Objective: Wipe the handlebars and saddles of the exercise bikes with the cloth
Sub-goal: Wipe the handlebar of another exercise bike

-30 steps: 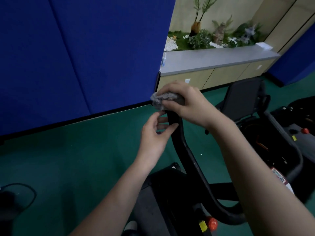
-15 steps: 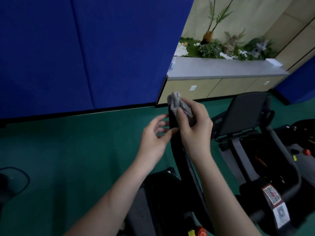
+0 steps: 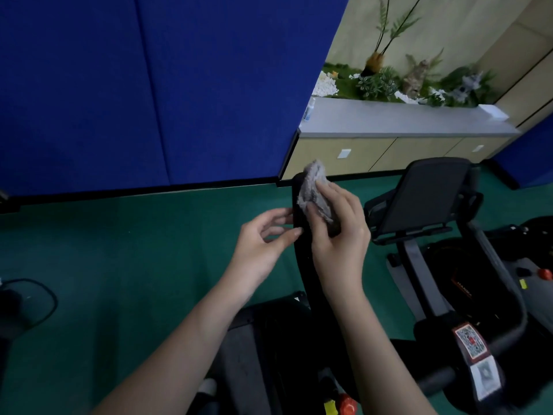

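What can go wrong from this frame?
1. The cloth is bunched, and the right hand presses it against the top of the handlebar. It may slip off or cover only a narrow strip.
2. The left hand sits beside the bar without clasping it, so its fingers could end up in the wipe's path.

No text legible (just QR stickers (image 3: 471,344) on the bike (image 3: 431,327)).
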A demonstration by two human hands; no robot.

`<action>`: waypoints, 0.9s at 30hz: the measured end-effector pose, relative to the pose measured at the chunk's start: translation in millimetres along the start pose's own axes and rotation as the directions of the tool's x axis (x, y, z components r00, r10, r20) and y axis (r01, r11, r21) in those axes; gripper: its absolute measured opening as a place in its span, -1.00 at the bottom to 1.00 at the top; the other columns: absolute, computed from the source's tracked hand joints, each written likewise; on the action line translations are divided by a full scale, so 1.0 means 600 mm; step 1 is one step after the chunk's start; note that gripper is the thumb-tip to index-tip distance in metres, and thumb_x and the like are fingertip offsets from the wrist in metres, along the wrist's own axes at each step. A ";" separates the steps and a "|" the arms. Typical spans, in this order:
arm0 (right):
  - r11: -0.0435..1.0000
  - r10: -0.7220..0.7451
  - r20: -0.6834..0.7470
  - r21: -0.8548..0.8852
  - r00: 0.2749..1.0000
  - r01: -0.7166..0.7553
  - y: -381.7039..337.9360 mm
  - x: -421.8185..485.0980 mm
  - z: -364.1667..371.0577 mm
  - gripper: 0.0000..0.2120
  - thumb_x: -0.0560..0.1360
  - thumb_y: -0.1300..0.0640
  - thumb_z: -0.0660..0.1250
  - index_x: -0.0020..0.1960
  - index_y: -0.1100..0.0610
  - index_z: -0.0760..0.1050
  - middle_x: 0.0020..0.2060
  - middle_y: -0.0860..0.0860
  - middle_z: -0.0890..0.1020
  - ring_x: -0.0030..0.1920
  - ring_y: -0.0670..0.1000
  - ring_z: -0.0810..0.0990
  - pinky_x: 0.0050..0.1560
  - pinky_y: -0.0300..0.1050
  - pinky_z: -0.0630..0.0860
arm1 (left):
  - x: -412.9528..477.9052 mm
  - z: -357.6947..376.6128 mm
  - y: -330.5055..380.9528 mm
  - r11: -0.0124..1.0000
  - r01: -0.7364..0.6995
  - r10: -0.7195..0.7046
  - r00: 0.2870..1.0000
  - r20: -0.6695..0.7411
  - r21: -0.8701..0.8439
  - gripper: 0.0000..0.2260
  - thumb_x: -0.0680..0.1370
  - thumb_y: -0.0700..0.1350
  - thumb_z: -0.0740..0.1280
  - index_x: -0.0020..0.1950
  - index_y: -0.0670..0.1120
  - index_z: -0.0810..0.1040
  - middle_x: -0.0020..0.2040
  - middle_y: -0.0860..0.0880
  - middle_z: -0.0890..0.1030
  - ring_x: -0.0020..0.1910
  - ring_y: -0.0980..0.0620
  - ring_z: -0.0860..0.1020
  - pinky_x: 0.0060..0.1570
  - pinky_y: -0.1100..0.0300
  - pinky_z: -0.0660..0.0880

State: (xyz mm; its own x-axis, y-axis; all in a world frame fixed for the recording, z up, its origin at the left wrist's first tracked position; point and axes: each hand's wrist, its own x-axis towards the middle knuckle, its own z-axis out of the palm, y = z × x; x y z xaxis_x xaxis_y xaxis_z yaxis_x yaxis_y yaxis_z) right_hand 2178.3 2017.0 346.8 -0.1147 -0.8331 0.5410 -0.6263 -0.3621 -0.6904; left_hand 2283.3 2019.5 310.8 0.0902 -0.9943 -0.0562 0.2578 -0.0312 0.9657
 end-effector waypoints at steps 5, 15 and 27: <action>0.991 0.133 0.076 -0.041 0.988 -0.130 0.017 -0.043 -0.028 -0.74 0.50 0.20 0.39 0.18 0.18 0.59 -0.01 0.04 0.66 0.01 -0.05 0.64 0.05 -0.27 0.52 | -0.004 -0.001 -0.012 1.000 0.005 -0.005 1.000 0.016 0.006 -0.73 0.45 -0.32 0.43 -0.09 0.07 0.58 -0.13 0.14 0.63 -0.16 0.24 0.58 -0.09 0.46 0.46; 0.888 -0.418 0.319 -0.052 0.851 0.456 -0.006 0.046 -0.028 -0.74 0.50 0.39 0.33 0.19 0.33 0.54 0.15 0.22 0.56 0.21 0.17 0.52 0.32 -0.12 0.38 | -0.022 0.003 -0.028 0.996 0.061 -0.057 0.997 0.052 -0.064 -0.82 0.45 -0.36 0.41 -0.06 -0.10 0.62 -0.16 0.02 0.66 -0.18 0.18 0.59 -0.05 0.40 0.49; 0.521 -0.385 0.923 0.201 0.018 0.829 -0.030 0.156 -0.030 -0.85 0.55 0.21 0.32 0.09 0.19 0.60 -0.03 0.11 0.62 0.07 0.14 0.58 0.47 0.19 0.15 | -0.040 0.018 -0.056 0.882 0.318 -0.331 0.943 0.024 -0.349 -0.88 0.43 -0.18 0.47 -0.06 -0.03 0.68 -0.08 0.05 0.69 -0.01 0.10 0.57 0.03 0.15 0.34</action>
State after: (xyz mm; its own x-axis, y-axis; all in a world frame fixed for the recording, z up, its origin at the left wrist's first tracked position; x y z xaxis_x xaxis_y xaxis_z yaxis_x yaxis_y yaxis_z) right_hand 2164.7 1953.2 418.5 0.9505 -0.2616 -0.1676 -0.2667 -0.9638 -0.0078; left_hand 2262.2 2043.5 282.1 -0.0230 -0.9302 -0.3664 0.5913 -0.3082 0.7453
